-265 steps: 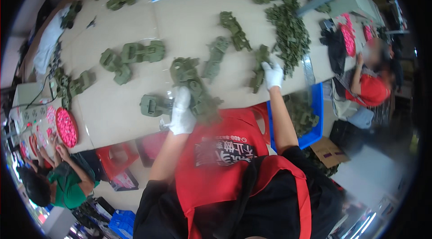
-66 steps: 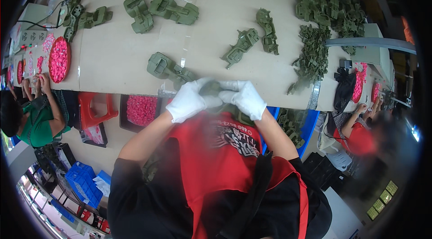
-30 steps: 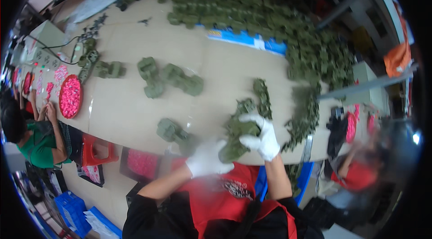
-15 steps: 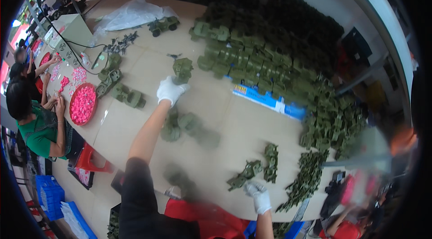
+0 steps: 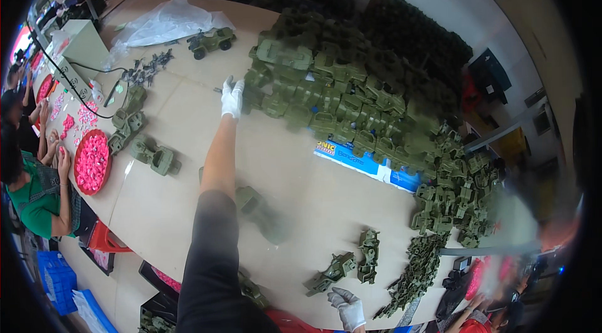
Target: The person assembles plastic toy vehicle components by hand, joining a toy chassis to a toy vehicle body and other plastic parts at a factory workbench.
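Rows of green vehicle bodies [image 5: 351, 106] line the counter's [image 5: 301, 204] far side; left hand [image 5: 232, 99], grip wide, is just beside their left end. Right hand [image 5: 348, 309], grip unclear, is near a green part [image 5: 332, 274]. Fingers should best clear neighbours gently.

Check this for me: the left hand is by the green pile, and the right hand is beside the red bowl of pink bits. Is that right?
Not quite. The right hand isn't beside the red bowl of pink bits; the head view shows it near a green part. The left hand is by the green pile, as you said.
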Available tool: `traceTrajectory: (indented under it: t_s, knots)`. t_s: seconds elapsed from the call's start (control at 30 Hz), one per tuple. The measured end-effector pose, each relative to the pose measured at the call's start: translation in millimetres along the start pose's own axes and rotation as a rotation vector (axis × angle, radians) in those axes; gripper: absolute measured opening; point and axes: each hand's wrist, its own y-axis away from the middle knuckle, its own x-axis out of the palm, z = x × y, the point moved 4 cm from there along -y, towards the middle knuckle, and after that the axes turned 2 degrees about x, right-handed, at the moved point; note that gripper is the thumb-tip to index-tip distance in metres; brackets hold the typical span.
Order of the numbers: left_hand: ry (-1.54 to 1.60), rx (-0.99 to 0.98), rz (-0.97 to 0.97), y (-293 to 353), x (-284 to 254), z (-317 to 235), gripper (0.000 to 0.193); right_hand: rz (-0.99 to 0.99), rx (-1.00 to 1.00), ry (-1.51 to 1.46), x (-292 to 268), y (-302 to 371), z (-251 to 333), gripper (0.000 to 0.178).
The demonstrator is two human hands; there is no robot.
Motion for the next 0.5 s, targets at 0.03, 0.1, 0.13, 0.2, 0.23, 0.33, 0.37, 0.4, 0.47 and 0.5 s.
traceTrajectory:
  t_s: [0.03, 0.1, 0.13, 0.2, 0.23, 0.33, 0.37, 0.4, 0.47, 0.5]
  knots:
    - [0.017, -0.017, -0.009, -6.0, -4.9, 10.0, 0.054, 0.012, 0.005, 0.004, 3.1, -4.1, -2.9, 0.047]
    - [-0.137, -0.039, -0.007, -3.0, -3.3, 12.8, 0.052, -0.036, -0.057, 0.268, 6.6, -6.2, -4.7, 0.033]
    - [0.027, -0.055, -0.051, -0.8, 1.7, 14.3, 0.050, -0.060, -0.089, 0.401, 6.0, -6.9, -5.5, 0.029]
    - [0.105, -0.063, -0.022, -3.5, 2.0, 11.2, 0.049, 0.013, -0.051, 0.364, 15.6, -8.7, 0.1, 0.034]
    - [0.182, -0.065, 0.018, -7.2, 1.4, 10.2, 0.049, 0.013, -0.059, 0.437, 20.9, -8.0, 4.5, 0.033]
    - [-0.229, 0.092, -0.108, -5.5, -13.6, 4.8, 0.038, 0.004, -0.067, 0.649, 46.9, 2.3, 33.9, 0.030]
    - [-0.619, 0.221, -0.200, -2.1, -20.7, -7.2, 0.036, 0.009, -0.059, 0.652, 45.8, 1.3, 30.4, 0.030]
    - [-0.726, 0.285, -0.222, -1.3, -29.8, -8.4, 0.034, 0.000, -0.051, 0.540, 41.7, -1.2, 23.8, 0.027]
    - [-1.089, 0.346, -0.022, 10.5, -23.8, -9.2, 0.035, -0.037, -0.025, 0.428, 25.0, 0.4, 12.5, 0.026]
    - [-1.467, 0.413, 0.161, 14.5, -32.8, -9.8, 0.036, -0.034, 0.009, 0.478, 20.0, -2.3, 7.6, 0.030]
